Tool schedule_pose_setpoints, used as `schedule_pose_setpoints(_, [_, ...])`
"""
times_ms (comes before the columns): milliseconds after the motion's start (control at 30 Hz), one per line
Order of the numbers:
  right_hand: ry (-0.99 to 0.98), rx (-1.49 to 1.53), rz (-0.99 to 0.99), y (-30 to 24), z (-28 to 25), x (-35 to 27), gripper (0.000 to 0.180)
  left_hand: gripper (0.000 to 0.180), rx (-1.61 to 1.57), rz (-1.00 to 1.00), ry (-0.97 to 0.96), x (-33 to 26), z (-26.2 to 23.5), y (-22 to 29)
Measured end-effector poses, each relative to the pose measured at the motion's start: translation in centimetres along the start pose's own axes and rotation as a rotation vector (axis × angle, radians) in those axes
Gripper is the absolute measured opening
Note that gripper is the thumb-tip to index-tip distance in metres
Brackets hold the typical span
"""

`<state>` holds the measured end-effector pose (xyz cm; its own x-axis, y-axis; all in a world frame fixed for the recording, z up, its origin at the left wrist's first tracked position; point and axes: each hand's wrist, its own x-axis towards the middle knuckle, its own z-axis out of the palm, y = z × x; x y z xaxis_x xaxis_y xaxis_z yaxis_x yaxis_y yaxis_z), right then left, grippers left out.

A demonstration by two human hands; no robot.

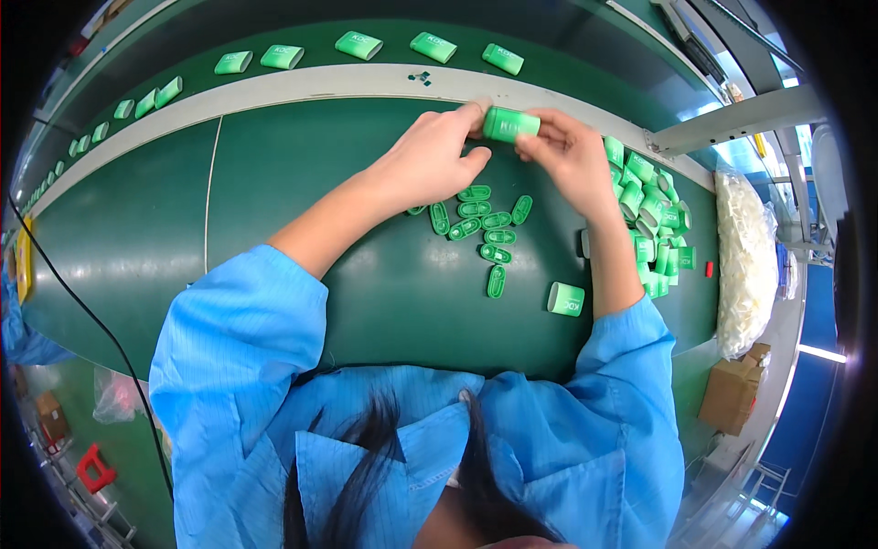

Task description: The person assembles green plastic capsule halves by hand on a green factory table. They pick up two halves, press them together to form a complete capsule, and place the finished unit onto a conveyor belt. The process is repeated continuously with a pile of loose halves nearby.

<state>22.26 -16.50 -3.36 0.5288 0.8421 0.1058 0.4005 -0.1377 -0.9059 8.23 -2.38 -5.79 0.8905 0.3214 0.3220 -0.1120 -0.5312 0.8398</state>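
Left hand (430, 165): grip pinching the near end of a green plastic case (510, 123), thumb and fingertips closed on it; held above the far part of the green table (274, 183), close to the pale divider strip (302, 87). Right hand (569, 156): grip pressed together on the other end of the same case, fingers curled over it; both hands meet at the case, which lies roughly level between them.

Below the hands, on the table: a loose cluster of flat green oval inserts (485, 224), some touching, one (496, 281) lying apart nearer the person; a single green case (566, 299) just beside the right forearm. To the right: a heap of green cases (654, 215), piled against one another; beyond it, a clear bag of white parts (745, 256); a cardboard box (732, 393) lower down.

Beyond the divider strip: a spaced row of green cases (358, 45) on the conveyor belt (567, 73). Person wears blue sleeves (233, 357).
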Motion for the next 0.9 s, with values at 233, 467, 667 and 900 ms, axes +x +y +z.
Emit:
schedule_pose_setpoints(233, [0.286,-0.232,0.228,5.1,-7.4,8.2,0.037,0.023,0.465,-0.020,-0.307,-0.9,-1.4,2.6])
schedule_pose_setpoints(467, [0.252,-0.937,0.107,5.3,-13.9,5.4,0.051,0.021,0.523,0.143,-0.196,-0.9,-0.3,0.3])
schedule_pose_setpoints(667, [0.111,-1.020,0.247,3.3,-12.2,0.5,0.040,0.024,0.424,0.134,-0.098,-0.1,0.0,0.1])
schedule_pose_setpoints(900, [0.074,0.033,0.032,-2.3,-2.9,-0.3,0.032,0.024,-0.129,-0.176,-0.143,0.4,-0.6,0.7])
